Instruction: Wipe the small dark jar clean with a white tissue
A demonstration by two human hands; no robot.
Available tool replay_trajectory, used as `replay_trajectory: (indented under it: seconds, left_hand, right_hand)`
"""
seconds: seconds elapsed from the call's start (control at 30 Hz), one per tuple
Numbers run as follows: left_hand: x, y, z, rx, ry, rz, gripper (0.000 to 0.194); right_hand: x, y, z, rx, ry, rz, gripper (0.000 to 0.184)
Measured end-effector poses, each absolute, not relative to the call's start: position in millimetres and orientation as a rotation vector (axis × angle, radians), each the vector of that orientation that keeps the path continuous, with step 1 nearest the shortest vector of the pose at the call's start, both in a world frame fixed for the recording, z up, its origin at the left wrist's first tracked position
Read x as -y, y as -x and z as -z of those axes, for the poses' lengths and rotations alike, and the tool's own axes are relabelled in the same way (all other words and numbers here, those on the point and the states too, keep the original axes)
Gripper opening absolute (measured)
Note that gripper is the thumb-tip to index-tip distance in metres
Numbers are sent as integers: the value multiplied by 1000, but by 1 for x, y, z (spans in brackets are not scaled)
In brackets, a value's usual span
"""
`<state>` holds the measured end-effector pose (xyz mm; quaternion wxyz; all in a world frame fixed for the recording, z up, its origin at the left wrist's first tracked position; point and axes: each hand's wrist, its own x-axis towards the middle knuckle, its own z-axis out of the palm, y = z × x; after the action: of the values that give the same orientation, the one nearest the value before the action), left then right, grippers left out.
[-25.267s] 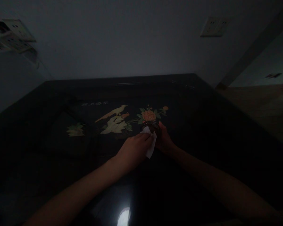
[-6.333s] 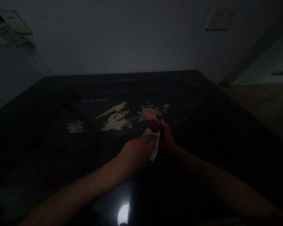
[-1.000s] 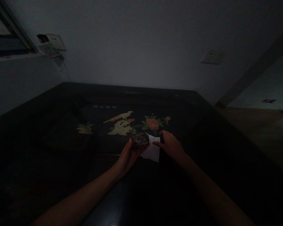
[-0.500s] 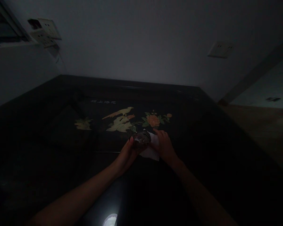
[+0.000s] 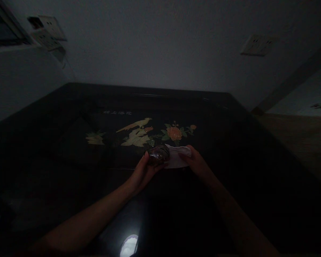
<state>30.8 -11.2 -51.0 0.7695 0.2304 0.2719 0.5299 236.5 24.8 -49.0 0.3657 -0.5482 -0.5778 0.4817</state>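
My left hand (image 5: 143, 174) is closed around a rounded, shiny, see-through glass object (image 5: 159, 154), its thumb on the left side and fingers underneath. The room is too dim to show exactly what kind of glass it is. Against the right side of the glass object lies a white tissue (image 5: 176, 159), spread out between my hands. Its right end is pinched in my right hand (image 5: 199, 162), with the thumb and fingers gripping the edge. Both hands are over the dark glossy table (image 5: 117, 200), near its inlaid picture.
The tabletop carries an inlaid bird (image 5: 137, 124), an orange flower (image 5: 174, 133) and pale characters (image 5: 117, 112). A bright light reflection shows near the front. Behind the table stands a wall with sockets at left (image 5: 52, 28) and right (image 5: 258, 45).
My right hand has moved right, away from the glass object, drawing the tissue out flatter. The glass object has tilted slightly and shows more of its side. The view has shifted a little.
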Motion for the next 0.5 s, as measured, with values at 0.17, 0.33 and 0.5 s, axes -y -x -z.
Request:
replay_trajectory:
  seconds: [0.17, 0.33, 0.5]
  left_hand:
    - [12, -29, 56, -559, -466, -1121, 57]
    - [12, -30, 54, -542, -412, -1103, 53]
    - [12, -31, 51, -542, -368, -1081, 52]
  right_hand:
    - [-25, -235, 49, 1081, 1196, -1237, 45]
    - [-14, -227, 41, 1058, 1198, -1077, 45]
    - [9, -219, 23, 1386, 1150, -891, 27]
